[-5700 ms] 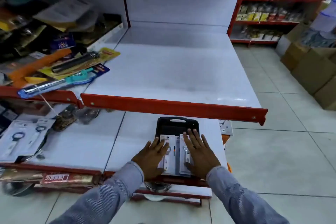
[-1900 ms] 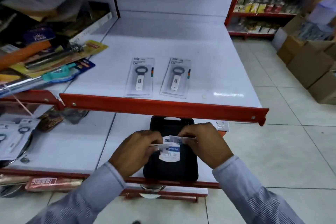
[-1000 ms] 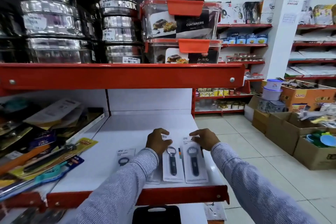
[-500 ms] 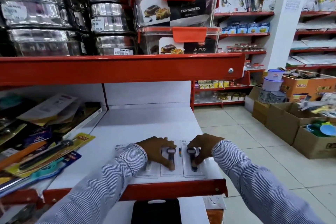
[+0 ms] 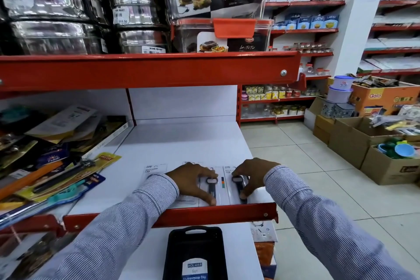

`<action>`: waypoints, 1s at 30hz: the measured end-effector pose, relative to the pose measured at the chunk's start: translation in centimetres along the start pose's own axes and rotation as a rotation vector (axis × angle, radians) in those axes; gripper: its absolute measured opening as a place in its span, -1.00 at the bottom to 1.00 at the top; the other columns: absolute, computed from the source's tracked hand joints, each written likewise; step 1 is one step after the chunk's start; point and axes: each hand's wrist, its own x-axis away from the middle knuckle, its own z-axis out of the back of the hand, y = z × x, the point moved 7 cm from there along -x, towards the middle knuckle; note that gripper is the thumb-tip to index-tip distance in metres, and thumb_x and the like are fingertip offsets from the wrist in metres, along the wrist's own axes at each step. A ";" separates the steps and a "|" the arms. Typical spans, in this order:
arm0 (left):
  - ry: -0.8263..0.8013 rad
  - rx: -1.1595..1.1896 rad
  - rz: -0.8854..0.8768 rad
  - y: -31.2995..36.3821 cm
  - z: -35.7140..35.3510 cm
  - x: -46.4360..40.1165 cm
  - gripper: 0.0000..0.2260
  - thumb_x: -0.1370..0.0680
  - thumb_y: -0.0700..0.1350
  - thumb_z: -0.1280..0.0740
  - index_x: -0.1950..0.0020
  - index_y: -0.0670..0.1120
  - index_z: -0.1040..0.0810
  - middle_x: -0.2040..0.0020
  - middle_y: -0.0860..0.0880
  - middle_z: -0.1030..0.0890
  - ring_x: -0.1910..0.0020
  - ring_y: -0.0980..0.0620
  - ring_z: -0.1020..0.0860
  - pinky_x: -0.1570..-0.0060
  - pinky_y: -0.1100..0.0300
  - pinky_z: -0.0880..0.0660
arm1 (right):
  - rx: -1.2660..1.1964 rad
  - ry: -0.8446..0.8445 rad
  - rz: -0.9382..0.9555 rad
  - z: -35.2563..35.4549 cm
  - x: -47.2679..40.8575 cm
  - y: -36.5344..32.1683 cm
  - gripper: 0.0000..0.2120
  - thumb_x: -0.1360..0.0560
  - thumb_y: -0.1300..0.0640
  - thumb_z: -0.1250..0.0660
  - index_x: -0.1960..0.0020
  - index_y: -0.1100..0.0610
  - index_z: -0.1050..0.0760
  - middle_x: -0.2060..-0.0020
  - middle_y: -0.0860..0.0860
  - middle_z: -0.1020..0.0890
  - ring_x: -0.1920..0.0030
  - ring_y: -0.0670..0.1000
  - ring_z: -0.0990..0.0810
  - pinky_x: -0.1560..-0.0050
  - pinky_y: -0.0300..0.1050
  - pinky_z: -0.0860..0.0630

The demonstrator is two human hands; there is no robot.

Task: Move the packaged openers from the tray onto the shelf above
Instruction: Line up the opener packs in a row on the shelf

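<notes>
Far left, shelf section adj. to mine: loose pile of carded goods (image 5: 68,175), incl. a yellow-backed pack and a teal-handled item, overlapping one another.

White shelf (image 5: 181,143), red front lip: four packaged openers lie flat in a row near the front edge. Leftmost pack (image 5: 152,170) is mostly covered by my left sleeve (image 5: 127,218); only its top corner w/ print shows. Second pack (image 5: 192,164): top edge visible above my knuckles, rest hidden.

My left hand (image 5: 193,180) rests palm-down, fingers spread and curved over the third pack (image 5: 216,191), which carries a dark-handled opener. Thumb tip sits near the pack's lower edge, just behind the lip. Hand presses on the card, not clamped round it.

My right hand (image 5: 251,176) is in the same attitude on the fourth pack (image 5: 237,186), also a dark-handled opener; fingertips touch the handle, thumb tip at its lower end. Not closed on it; resting contact only. Third and fourth packs lie side by side, edges touching or nearly so; cannot tell which.

Below the lip, centre: black tray (image 5: 195,250) on the lower shelf, handle slot toward the rear, label at near end. No packs show in the visible part of it.

Above: steel tins left, clear containers w/ orange clips centre. Right of aisle: cardboard boxes (image 5: 354,141) on tiled floor.
</notes>
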 end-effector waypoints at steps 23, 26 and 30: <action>-0.019 -0.061 0.096 -3.6 2.6 0.2 -0.22 -0.44 0.23 -0.44 -0.57 0.09 -0.17 -0.62 0.02 -0.15 -0.60 -0.03 -0.14 -0.57 0.01 -0.05 | 0.107 -0.136 -0.030 0.0 0.2 -2.5 -0.22 -0.38 0.10 -0.53 -0.48 -0.13 -0.24 -0.51 0.00 -0.30 -0.48 0.12 -0.28 -0.46 0.13 -0.30; -0.144 -0.178 0.152 -5.1 2.2 0.8 -0.27 -0.49 0.22 -0.38 -0.57 0.06 -0.18 -0.62 0.00 -0.17 -0.58 -0.08 -0.20 -0.57 -0.02 -0.07 | 0.151 -0.152 -0.008 0.0 0.2 -2.9 -0.23 -0.40 0.16 -0.52 -0.49 -0.13 -0.24 -0.51 0.02 -0.30 -0.47 0.12 -0.30 -0.45 0.10 -0.32; -0.121 -0.190 0.143 -5.6 2.5 1.6 -0.20 -0.40 0.37 -0.36 -0.55 0.10 -0.23 -0.60 0.02 -0.24 -0.55 -0.07 -0.25 -0.57 -0.05 -0.13 | 0.197 -0.179 0.005 0.1 0.0 -3.4 -0.25 -0.40 0.20 -0.50 -0.47 -0.15 -0.27 -0.50 0.02 -0.31 -0.46 0.13 -0.33 -0.43 0.10 -0.34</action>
